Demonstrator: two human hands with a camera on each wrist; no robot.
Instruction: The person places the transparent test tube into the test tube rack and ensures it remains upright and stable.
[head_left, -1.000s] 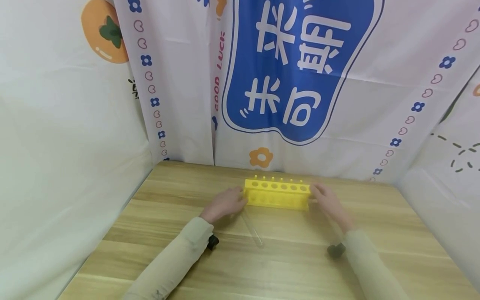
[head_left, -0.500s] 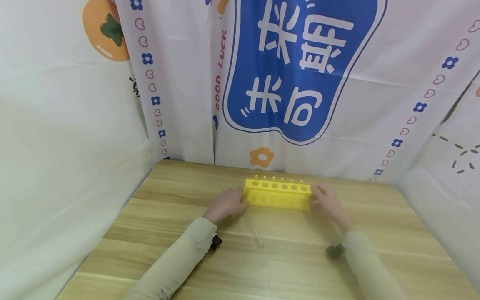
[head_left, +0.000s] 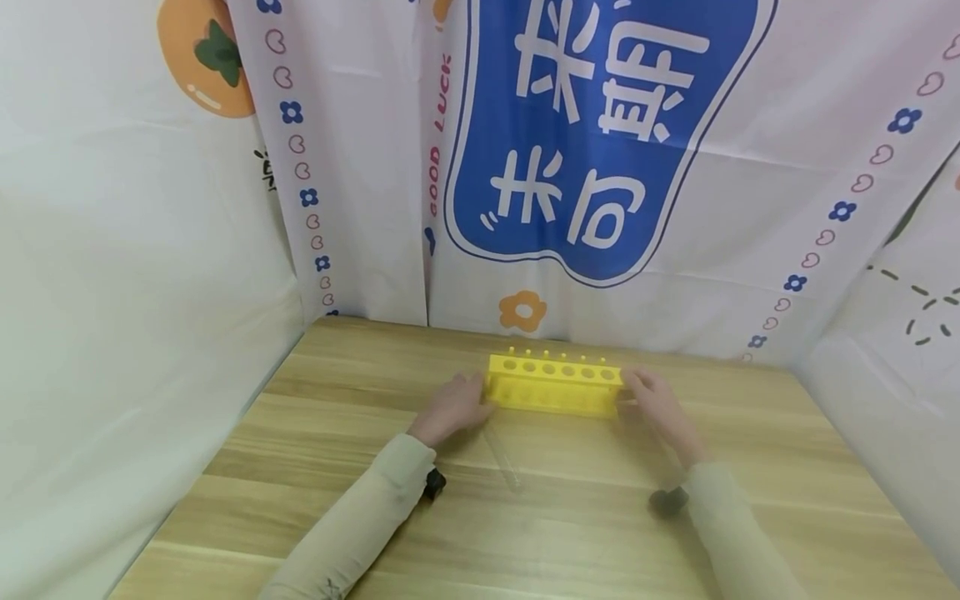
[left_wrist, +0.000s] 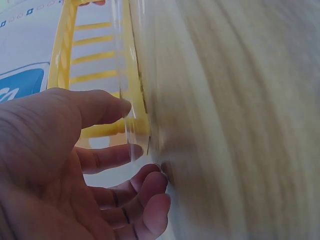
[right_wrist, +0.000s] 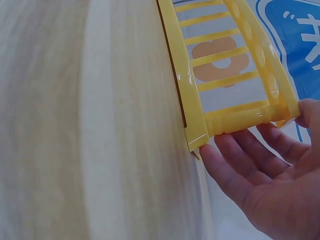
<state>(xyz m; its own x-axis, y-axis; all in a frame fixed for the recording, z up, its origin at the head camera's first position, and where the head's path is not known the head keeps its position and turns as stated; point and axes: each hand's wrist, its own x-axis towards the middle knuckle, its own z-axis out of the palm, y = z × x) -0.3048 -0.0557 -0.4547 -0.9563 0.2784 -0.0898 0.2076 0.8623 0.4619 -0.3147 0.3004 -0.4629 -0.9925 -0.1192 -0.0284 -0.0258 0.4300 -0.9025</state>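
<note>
A yellow test tube rack point(head_left: 555, 385) stands near the back of the table, one row of round holes along its top. My left hand point(head_left: 450, 410) is at its left end, and in the left wrist view the thumb point(left_wrist: 102, 109) crosses the end while the other fingers point(left_wrist: 150, 192) curl beside it. At the right end my right hand point(head_left: 663, 412) holds the rack, thumb at the top board and fingertips along the end post and base. A clear glass test tube point(head_left: 502, 457) lies in front of the rack's left end, overlapping my left fingertips in the left wrist view.
The wood-grain table point(head_left: 585, 533) reaches back to a hanging white cloth point(head_left: 375, 250) with a blue printed sign. More white cloth point(head_left: 135, 333) encloses the left side, and the right side likewise. Dark wrist cameras sit at both cuffs.
</note>
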